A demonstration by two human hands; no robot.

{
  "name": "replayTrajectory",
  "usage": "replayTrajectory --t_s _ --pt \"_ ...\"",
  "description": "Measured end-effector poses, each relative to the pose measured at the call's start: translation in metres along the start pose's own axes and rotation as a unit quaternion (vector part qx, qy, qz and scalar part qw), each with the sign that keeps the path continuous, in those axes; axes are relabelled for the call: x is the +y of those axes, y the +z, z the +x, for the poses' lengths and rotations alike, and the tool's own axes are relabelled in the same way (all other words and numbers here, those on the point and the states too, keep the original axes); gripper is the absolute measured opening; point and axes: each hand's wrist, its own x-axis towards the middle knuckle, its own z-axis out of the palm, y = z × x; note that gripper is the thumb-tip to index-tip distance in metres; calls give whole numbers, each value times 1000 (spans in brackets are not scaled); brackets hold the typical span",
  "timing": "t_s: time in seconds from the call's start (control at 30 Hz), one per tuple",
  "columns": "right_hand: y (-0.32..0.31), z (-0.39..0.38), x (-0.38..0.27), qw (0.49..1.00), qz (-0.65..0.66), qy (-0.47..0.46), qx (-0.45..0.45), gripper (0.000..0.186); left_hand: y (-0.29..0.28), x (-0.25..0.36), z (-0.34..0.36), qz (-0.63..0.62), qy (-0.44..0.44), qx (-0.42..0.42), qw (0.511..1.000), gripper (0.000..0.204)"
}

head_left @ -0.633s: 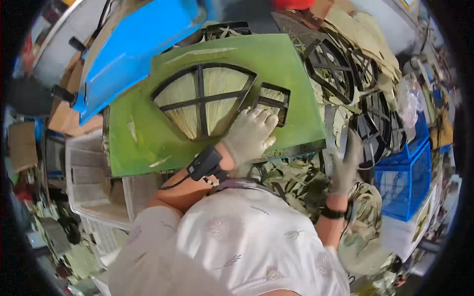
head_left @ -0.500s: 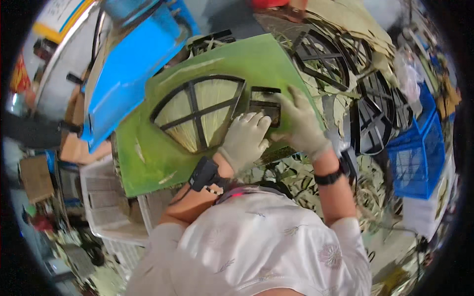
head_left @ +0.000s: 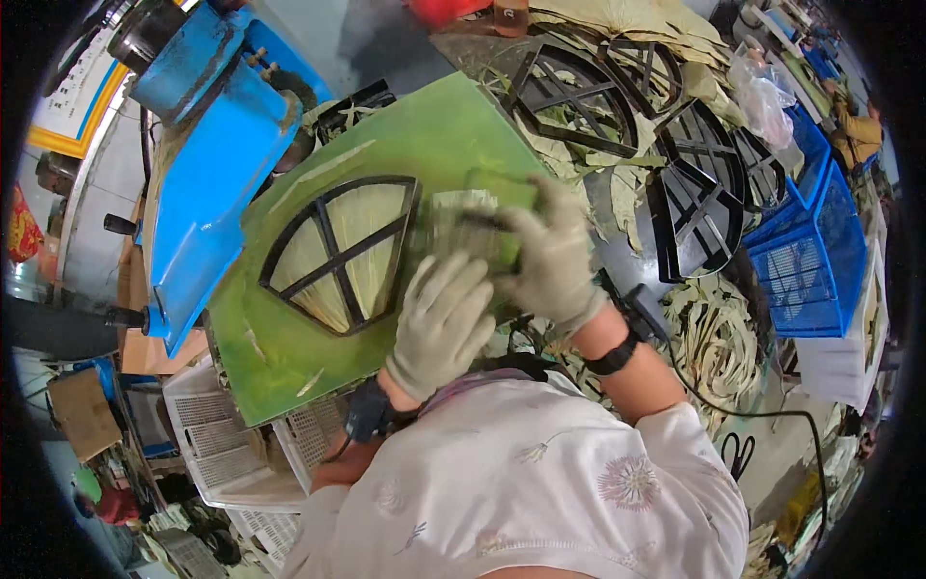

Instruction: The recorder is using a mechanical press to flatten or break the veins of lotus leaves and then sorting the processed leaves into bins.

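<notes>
Head view: left hand (head_left: 442, 326) spread, right hand (head_left: 558, 265) grip unclear; one fan-shaped frame (head_left: 336, 261), one small blurred frame (head_left: 477, 219).

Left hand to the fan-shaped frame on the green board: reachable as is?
Likely yes. The left hand is close beside the fan-shaped frame, with nothing visible between them on the green board; the right hand is farther right, out of the way.

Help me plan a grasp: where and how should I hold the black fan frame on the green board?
Probably pinch the fan frame by its crossing bars, from above and right: it lies flat on the green board, the bars meet near its middle, and the left hand is nearest, beside its right edge.
</notes>
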Motion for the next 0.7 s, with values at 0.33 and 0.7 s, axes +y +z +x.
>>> replayTrajectory --t_s 0.33,0.7 --pt "1 -45 174 970 -143 186 -58 60 1 32 -70 -392 -462 -81 791 15" --pt "70 12 22 954 7 -147 -261 65 1 55 -93 -622 -641 64 444 41"
